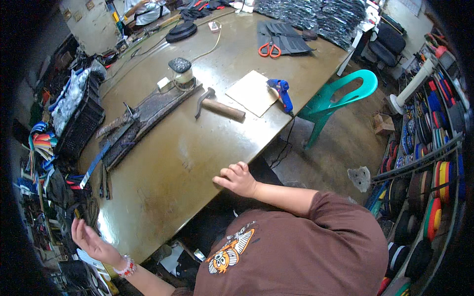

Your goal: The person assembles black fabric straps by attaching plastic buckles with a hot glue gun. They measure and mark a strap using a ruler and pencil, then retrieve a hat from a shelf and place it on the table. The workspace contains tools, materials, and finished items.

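Observation:
My left hand (pixel 94 245), a beaded bracelet at its wrist, is raised by the table's left end with its fingers stretched out. A small dark and yellowish piece (pixel 77 213) shows at its fingertips; whether they touch it I cannot tell. At the table's near edge rests my right hand (pixel 238 180), fingers loosely bent and somewhat apart, with nothing visible in them. Farther back on the tabletop (pixel 168 192) lies a hammer (pixel 224 109) with a wooden handle. A blue glue gun (pixel 282 93) sits at the edge of a pale square board (pixel 253 93).
A long dark board (pixel 148 118) bears a lidded jar (pixel 181 71). Red-handled scissors (pixel 269 50) lie by black sheets (pixel 284 37). A green chair (pixel 340 93) stands past the table, webbing rolls (pixel 434 212) fill the right shelves, and a black crate (pixel 81 113) is at left.

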The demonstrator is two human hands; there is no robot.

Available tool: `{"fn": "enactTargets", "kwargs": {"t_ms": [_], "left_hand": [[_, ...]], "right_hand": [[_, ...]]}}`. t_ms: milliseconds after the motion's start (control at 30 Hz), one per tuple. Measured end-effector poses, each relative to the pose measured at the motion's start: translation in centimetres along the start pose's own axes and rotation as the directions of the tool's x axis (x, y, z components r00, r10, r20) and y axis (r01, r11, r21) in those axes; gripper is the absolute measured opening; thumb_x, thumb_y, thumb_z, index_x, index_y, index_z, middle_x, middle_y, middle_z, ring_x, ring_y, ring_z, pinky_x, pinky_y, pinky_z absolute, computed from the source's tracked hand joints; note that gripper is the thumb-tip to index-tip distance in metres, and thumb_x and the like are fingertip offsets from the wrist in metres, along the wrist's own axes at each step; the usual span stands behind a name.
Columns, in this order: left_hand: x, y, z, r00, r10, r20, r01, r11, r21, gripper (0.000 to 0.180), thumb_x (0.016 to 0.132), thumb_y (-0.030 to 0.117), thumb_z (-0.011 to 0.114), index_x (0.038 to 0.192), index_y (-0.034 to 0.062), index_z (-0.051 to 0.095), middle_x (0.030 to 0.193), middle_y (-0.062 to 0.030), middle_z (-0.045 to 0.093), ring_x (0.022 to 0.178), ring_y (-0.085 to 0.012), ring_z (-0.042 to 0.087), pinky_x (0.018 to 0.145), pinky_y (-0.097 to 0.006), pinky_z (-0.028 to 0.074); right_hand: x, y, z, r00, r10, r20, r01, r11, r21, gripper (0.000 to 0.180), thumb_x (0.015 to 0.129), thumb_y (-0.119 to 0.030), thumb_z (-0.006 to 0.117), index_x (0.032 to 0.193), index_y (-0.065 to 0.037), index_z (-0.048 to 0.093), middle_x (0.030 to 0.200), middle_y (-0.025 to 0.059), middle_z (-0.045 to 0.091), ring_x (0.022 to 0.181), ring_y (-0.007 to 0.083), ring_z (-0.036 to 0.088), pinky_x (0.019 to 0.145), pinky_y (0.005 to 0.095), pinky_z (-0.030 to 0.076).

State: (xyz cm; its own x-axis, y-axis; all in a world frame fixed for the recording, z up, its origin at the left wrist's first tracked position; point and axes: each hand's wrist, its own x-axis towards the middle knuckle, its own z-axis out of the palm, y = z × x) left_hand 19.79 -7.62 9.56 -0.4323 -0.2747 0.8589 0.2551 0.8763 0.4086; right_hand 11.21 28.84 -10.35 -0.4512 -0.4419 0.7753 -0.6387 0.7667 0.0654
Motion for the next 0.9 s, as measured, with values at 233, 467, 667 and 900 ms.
{"fn": "enactTargets", "kwargs": {"t_ms": [233, 467, 667, 900], "left_hand": [[3.1, 21.3, 2.5, 0.655, 0.482, 0.582, 0.718, -0.159, -0.677, 0.015, 0.085, 0.013, 0.057, 0.071, 0.0127, 0.053, 0.08, -0.0048, 0.052, 0.067, -0.0192, 0.055, 0.05, -0.032, 0.048], [4.6, 25.0, 7.9, 0.472, 0.865, 0.168, 0.838, -0.382, -0.391, 0.011, 0.085, 0.016, 0.063, 0.085, 0.0078, 0.055, 0.085, -0.0106, 0.054, 0.072, -0.021, 0.055, 0.063, -0.033, 0.047], [5.2, 24.4, 10.2, 0.553, 0.833, 0.028, 0.729, -0.468, -0.5, 0.022, 0.088, 0.024, 0.058, 0.073, 0.0079, 0.055, 0.07, -0.0088, 0.052, 0.054, -0.0186, 0.051, 0.05, -0.031, 0.044], [5.0, 25.4, 14.1, 0.582, 0.782, -0.223, 0.792, -0.607, -0.06, 0.024, 0.088, 0.026, 0.056, 0.073, 0.0079, 0.056, 0.068, -0.0085, 0.053, 0.056, -0.0176, 0.052, 0.049, -0.031, 0.044]], "right_hand": [[-1.1, 0.5, 0.9, 0.999, -0.013, -0.032, 0.016, 0.995, 0.103, 0.03, 0.074, -0.021, 0.058, 0.103, -0.026, 0.061, 0.089, -0.0059, 0.049, 0.084, 0.0121, 0.048, 0.082, 0.0302, 0.033], [-0.7, 1.0, 0.3, 0.999, -0.028, -0.039, 0.035, 0.978, 0.204, 0.038, 0.076, -0.018, 0.055, 0.114, -0.024, 0.059, 0.094, -0.0051, 0.05, 0.089, 0.0117, 0.049, 0.08, 0.0279, 0.036], [-1.4, 1.1, 1.3, 0.995, -0.078, -0.068, 0.085, 0.99, 0.113, 0.036, 0.076, -0.02, 0.055, 0.112, -0.025, 0.06, 0.094, -0.0058, 0.051, 0.089, 0.0109, 0.048, 0.082, 0.0272, 0.035], [0.2, 0.2, -1.2, 0.991, 0.112, 0.074, -0.13, 0.941, 0.311, 0.037, 0.069, -0.025, 0.066, 0.105, -0.022, 0.059, 0.097, -0.0011, 0.051, 0.095, 0.0189, 0.05, 0.084, 0.0352, 0.037]]}}
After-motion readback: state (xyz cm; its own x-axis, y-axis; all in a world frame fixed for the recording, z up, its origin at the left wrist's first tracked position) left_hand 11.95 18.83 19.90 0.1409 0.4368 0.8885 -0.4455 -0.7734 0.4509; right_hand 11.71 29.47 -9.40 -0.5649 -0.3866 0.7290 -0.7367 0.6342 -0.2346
